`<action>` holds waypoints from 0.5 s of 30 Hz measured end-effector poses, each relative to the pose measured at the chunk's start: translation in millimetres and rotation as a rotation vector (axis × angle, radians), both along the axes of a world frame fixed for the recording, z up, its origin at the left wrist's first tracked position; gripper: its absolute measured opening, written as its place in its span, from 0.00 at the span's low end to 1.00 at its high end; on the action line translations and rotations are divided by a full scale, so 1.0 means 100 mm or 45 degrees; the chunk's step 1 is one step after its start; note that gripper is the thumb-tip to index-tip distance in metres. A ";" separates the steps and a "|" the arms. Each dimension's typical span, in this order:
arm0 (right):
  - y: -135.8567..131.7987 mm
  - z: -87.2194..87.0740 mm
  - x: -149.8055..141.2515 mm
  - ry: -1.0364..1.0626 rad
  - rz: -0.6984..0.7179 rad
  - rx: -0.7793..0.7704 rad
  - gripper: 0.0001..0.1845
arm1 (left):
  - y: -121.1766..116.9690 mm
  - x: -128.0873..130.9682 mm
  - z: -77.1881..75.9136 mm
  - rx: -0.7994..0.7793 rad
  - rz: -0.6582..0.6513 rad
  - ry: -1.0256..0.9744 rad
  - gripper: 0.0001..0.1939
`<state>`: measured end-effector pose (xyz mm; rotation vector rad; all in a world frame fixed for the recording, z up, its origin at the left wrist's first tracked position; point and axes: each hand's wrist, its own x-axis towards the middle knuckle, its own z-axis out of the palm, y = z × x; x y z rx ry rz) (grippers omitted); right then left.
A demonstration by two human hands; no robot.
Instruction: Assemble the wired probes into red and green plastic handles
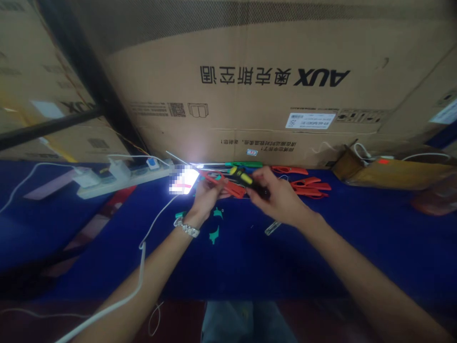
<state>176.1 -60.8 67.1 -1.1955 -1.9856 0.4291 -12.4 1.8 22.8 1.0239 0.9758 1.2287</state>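
My left hand, wearing a metal-band watch, is closed around a red long-nosed lighter casing. A thin metal rod seems to run from the casing toward the upper left. My right hand grips a black-and-yellow screwdriver by its handle, right above the casing; whether its tip touches is hidden. Small teal plastic pieces lie on the blue cloth below my left hand. A small clear part rests below my right hand. More red casings are piled to the right.
A bright, blurred screen glows beside my left hand, with a white cable crossing my left forearm. At the left is a power strip with plugs. Large cardboard boxes stand behind. An open brown carton sits right.
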 end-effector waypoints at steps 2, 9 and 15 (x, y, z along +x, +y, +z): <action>0.14 -0.06 0.02 0.462 -0.032 -0.180 0.13 | -0.02 0.01 -0.01 -0.046 -0.042 -0.009 0.14; 0.30 -0.26 -0.01 1.147 -0.088 -0.608 0.28 | -0.01 0.05 -0.05 -0.090 -0.063 0.143 0.13; 0.14 -0.46 0.00 0.846 -0.025 -0.550 0.30 | -0.01 0.03 -0.01 -0.117 -0.111 0.251 0.12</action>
